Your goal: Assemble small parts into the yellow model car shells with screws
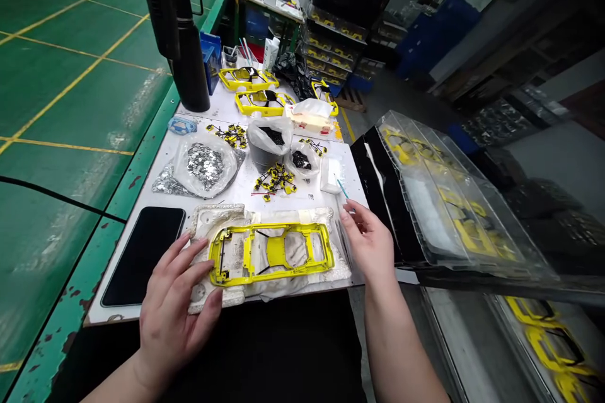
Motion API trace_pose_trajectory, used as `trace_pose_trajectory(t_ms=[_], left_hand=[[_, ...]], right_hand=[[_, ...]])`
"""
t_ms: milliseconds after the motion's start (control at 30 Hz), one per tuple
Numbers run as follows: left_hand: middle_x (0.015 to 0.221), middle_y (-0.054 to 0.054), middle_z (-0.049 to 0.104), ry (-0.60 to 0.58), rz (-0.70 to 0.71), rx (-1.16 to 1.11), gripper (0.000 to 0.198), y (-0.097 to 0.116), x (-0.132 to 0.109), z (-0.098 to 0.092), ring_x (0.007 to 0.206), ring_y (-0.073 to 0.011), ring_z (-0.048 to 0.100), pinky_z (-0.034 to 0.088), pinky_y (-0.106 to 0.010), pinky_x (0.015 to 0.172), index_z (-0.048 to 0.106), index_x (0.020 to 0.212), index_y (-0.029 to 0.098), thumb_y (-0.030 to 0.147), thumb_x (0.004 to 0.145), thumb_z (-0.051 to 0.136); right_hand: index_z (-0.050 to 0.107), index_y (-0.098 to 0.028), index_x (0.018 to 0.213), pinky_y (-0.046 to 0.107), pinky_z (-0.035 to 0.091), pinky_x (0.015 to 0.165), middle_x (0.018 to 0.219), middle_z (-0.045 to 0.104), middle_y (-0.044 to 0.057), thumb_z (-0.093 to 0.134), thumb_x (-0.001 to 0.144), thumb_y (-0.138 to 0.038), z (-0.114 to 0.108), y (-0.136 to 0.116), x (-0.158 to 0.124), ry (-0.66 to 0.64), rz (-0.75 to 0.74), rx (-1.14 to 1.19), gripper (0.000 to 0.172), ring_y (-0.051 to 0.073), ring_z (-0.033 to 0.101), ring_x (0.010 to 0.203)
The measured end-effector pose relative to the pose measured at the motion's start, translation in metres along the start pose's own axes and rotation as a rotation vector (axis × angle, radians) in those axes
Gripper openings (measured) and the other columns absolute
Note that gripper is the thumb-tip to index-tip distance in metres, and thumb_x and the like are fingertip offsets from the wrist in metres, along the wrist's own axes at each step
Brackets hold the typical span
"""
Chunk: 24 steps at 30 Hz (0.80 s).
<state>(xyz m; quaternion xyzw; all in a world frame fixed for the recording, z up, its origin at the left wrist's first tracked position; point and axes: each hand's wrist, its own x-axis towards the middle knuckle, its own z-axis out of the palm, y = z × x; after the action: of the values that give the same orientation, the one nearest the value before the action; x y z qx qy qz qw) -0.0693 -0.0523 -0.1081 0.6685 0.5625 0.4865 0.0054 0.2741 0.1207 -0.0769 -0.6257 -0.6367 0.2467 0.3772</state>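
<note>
Yellow frame lies on lumpy white jig, left hand and right hand both open.

Item: one yellow plastic frame, flat and rectangular, with open cut-outs, a solid car-roof-shaped centre panel and thin black strands across its openings. It lies flat, long side running left to right, seated on a pale grey-white moulded cradle. The cradle is smudged, juts out past the frame all round, and rests at the near edge of the white table.
</note>
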Motion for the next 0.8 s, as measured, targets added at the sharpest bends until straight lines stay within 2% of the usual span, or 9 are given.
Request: trace_pose_trajectory(t_ms=[200,367,567,667,733,800], left_hand=[[0.149,-0.027,0.069,0.006,0.001,-0.005,0.041,0.001,0.0,0.0,0.153,-0.0524,0.058,0.051,-0.074,0.123,0.068,0.132,0.014,0.014,0.093,0.077],[0.153,-0.023,0.069,-0.001,-0.029,0.004,0.043,0.001,-0.001,0.001,0.154,-0.0509,0.058,0.052,-0.074,0.123,0.068,0.135,0.018,0.016,0.093,0.077],[0.154,-0.02,0.069,-0.002,-0.043,0.014,0.043,0.002,-0.002,0.0,0.154,-0.049,0.058,0.053,-0.073,0.123,0.067,0.135,0.021,0.018,0.094,0.076],[0.153,-0.021,0.069,-0.006,-0.037,0.007,0.043,0.004,0.0,0.0,0.155,-0.0481,0.058,0.053,-0.072,0.124,0.066,0.136,0.019,0.016,0.094,0.075],[0.151,-0.021,0.07,-0.009,-0.031,0.002,0.043,0.005,0.001,0.0,0.155,-0.0477,0.058,0.052,-0.072,0.125,0.066,0.136,0.018,0.015,0.095,0.075],[0.15,-0.021,0.071,-0.013,-0.036,-0.001,0.043,0.006,0.002,0.0,0.155,-0.0476,0.058,0.052,-0.071,0.126,0.066,0.137,0.017,0.015,0.095,0.076]], right_hand=[[0.081,-0.024,0.143,0.04,0.062,0.089,0.137,0.079,0.012,0.075,0.1,-0.066,-0.004,-0.004,-0.003,-0.041,-0.072,-0.099,0.06,0.026,0.075,0.102],[0.081,-0.022,0.142,0.04,0.064,0.089,0.136,0.079,0.012,0.077,0.098,-0.066,-0.005,-0.005,-0.006,-0.054,-0.05,-0.114,0.062,0.026,0.076,0.101],[0.079,-0.026,0.145,0.048,0.062,0.106,0.137,0.08,0.011,0.077,0.101,-0.06,-0.011,-0.006,-0.017,0.062,0.016,-0.015,0.055,0.027,0.078,0.113],[0.077,-0.024,0.147,0.041,0.067,0.094,0.135,0.081,0.012,0.078,0.103,-0.056,-0.012,-0.014,-0.024,0.164,0.067,0.142,0.054,0.021,0.081,0.099],[0.081,-0.022,0.14,0.033,0.068,0.083,0.127,0.083,0.013,0.087,0.098,-0.051,-0.014,-0.021,-0.026,0.251,0.092,0.297,0.052,0.017,0.079,0.086],[0.085,-0.019,0.132,0.029,0.067,0.077,0.12,0.084,0.013,0.094,0.092,-0.046,-0.016,-0.026,-0.028,0.312,0.096,0.407,0.049,0.014,0.076,0.08]])
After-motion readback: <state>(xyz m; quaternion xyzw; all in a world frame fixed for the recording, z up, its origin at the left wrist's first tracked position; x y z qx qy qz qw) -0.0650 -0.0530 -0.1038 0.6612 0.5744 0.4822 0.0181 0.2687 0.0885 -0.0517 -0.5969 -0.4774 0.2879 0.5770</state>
